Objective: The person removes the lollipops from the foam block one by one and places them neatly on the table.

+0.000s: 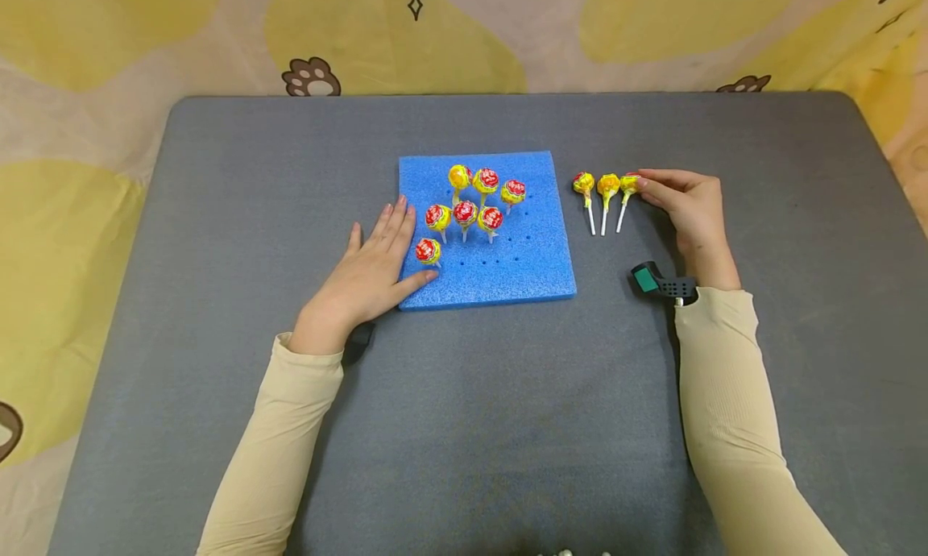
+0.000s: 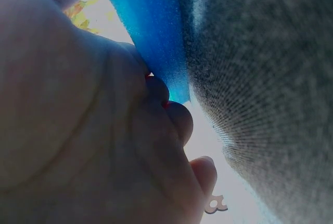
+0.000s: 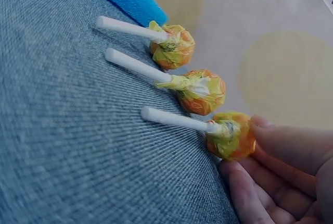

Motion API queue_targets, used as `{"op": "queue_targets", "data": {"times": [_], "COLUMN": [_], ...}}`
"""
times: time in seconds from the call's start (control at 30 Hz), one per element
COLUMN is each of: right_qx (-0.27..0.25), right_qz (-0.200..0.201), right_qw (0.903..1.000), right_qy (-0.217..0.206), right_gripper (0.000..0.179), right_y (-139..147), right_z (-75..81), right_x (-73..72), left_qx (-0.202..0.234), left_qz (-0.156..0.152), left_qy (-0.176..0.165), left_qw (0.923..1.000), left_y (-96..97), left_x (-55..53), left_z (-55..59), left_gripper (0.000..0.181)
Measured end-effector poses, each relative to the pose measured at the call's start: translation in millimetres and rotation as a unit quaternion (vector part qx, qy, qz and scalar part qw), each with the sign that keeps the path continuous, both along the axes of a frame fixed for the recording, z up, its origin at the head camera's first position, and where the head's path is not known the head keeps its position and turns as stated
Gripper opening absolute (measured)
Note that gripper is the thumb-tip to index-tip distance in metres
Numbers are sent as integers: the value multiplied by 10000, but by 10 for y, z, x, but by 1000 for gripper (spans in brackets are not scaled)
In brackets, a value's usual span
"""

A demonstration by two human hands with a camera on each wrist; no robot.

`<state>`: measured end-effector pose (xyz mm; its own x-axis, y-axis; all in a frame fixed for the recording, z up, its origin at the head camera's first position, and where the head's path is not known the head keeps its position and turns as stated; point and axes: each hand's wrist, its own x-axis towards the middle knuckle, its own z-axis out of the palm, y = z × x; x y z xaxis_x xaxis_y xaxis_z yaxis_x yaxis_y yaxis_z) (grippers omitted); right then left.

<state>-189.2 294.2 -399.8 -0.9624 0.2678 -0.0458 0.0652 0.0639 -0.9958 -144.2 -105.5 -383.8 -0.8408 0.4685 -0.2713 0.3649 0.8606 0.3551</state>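
A blue foam board with rows of small holes lies on the table, and several lollipops in red and yellow wrappers stand upright in it by their sticks. My left hand rests with straight fingers along the board's left edge, its thumb on the near left corner. To the right of the board lie three lollipops side by side, white sticks pointing toward me. My right hand pinches the rightmost lollipop by its wrapped head between thumb and fingers. Beside it lie the middle lollipop and the leftmost lollipop.
The grey table has rounded far corners. Behind it hangs a yellow and pale patterned cloth. A black wrist device sits at the right wrist. Some small pale round things show at the bottom edge of the head view.
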Motion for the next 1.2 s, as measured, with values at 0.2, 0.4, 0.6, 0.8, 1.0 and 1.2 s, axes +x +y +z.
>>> {"op": "queue_targets", "data": {"times": [0.2,0.4,0.6,0.8,1.0,1.2], "right_qx": [83,-126,-379,-452,-159,78], "right_qz": [-28,-105,-180,-162,-188,154], "right_qw": [10000,9998,9990,9981,9975,9979], "right_qy": [45,141,160,381,662,628], "right_gripper": [14,14,15,12,15,21], "right_y": [-11,-17,-13,-42,-56,-10], "right_z": [1,9,14,9,14,36], "right_x": [-11,-2,2,-25,-18,20], "left_qx": [-6,-1,-26,-26,4,0], "left_qz": [-11,-9,14,32,-8,7], "left_qy": [17,0,-25,-46,-47,-84], "left_qw": [10000,10000,10000,10000,10000,10000], "left_y": [0,-2,5,5,0,2], "left_x": [-1,-4,-3,-3,-7,-5], "left_z": [-6,-11,-10,-8,-12,-13], "left_gripper": [88,88,89,89,87,87]}}
